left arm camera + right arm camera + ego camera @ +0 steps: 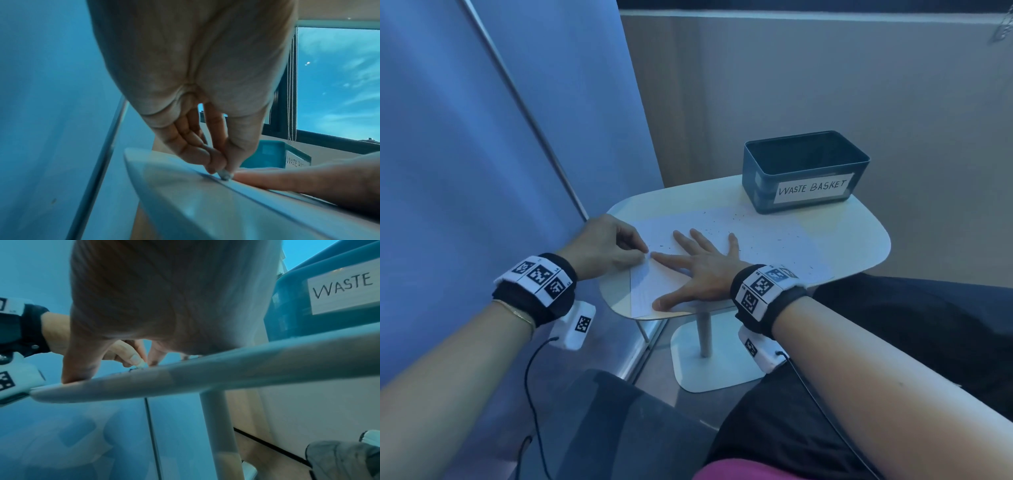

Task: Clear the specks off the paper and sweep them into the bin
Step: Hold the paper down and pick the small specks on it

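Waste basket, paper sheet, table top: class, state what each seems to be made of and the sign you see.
Waste basket: probably plastic, dark teal, smooth moulded walls with rounded corners, paper label stuck on.
Paper sheet: thin white paper, matte, lying flat under the right hand.
Table top: pale, smooth, slightly glossy; laminate or painted board, unclear which.

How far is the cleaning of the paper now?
Done: nothing visible; specks still dot the paper. In hand: right hand presses the paper flat while left hand pinches at its edge. Left: sweeping the specks into the waste basket.
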